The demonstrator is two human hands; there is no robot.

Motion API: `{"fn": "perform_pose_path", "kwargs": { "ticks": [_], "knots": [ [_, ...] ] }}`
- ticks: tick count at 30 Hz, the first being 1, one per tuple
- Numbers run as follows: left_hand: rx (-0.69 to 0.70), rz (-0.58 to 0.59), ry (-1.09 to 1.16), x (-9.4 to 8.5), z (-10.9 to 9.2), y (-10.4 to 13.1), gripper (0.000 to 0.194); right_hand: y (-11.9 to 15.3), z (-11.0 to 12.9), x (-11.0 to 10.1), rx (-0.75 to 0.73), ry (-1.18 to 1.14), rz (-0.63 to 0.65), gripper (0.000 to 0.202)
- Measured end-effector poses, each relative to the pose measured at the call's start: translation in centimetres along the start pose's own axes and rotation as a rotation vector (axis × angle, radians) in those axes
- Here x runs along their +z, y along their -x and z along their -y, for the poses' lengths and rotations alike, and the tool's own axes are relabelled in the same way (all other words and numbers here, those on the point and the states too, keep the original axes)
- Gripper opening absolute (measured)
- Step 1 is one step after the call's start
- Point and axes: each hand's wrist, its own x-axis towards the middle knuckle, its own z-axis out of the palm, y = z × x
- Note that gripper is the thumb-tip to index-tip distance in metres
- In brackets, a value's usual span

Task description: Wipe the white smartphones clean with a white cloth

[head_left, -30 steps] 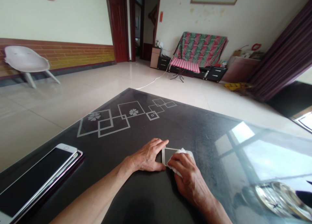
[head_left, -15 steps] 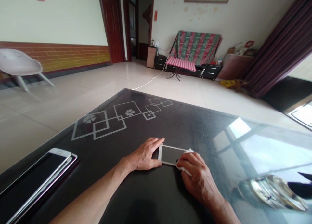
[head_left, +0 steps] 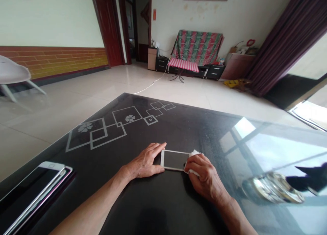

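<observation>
- White rectangular smartphone with a dark screen [head_left: 175, 160]: flat, screen up, on the black glossy tabletop with grey square-and-flower pattern [head_left: 189, 126], in the near middle of the scene, between the two hands.
- Long axis runs left to right, nearly level across the view, right end tipped slightly nearer. Left short edge shows as a white band; right end covered, so can't tell which end is the top.
- Left hand [head_left: 146, 161]: bare, half open, thumb and fingers apart in a wide V at the phone's left end. Thumb at the near left corner, index finger reaching along the far left corner. Looks like it's bracing the phone; exact finger contact hard to tell.
- Right hand [head_left: 204, 175]: bare, fingers curled and bunched around a crumpled white cloth or tissue [head_left: 195, 153], over the phone's right end. Cloth sticks out past the fingers on the far side, with a bit on the near side.
- Near left: stack of phones, white one with a black screen on top [head_left: 32, 190], long axis slanting from near left to far right; well apart from both hands.
- Right: round shiny silvery object [head_left: 274, 189] on the tabletop, blurred.
</observation>
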Motion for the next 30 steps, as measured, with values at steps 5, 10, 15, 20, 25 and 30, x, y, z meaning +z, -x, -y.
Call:
{"fn": "perform_pose_path", "kwargs": {
  "ticks": [5, 10, 15, 20, 25, 30],
  "knots": [
    [0.003, -0.007, -0.004, 0.1, 0.1, 0.1, 0.085, 0.2, -0.3, -0.5, 0.005, 0.021, -0.005, 0.023],
    [0.026, -0.025, -0.017, 0.1, 0.2, 0.1, 0.084, -0.3, 0.9, 0.8, -0.042, -0.017, 0.034, 0.022],
    [0.033, -0.023, -0.019, 0.2, 0.3, 0.0, 0.084, 0.0, -0.5, -0.3, -0.01, 0.012, -0.005, 0.024],
    [0.028, -0.028, -0.015, 0.2, 0.4, 0.0, 0.084, 0.4, -1.1, -1.0, 0.023, 0.027, -0.032, 0.025],
    [0.028, -0.033, -0.024, 0.2, 0.4, 0.1, 0.084, 0.3, 0.1, 0.0, -0.031, -0.018, 0.011, 0.023],
    [0.047, -0.039, -0.028, 0.2, 0.5, 0.1, 0.083, 0.5, -0.8, -0.6, 0.04, -0.008, -0.01, 0.024]
  ]
}}
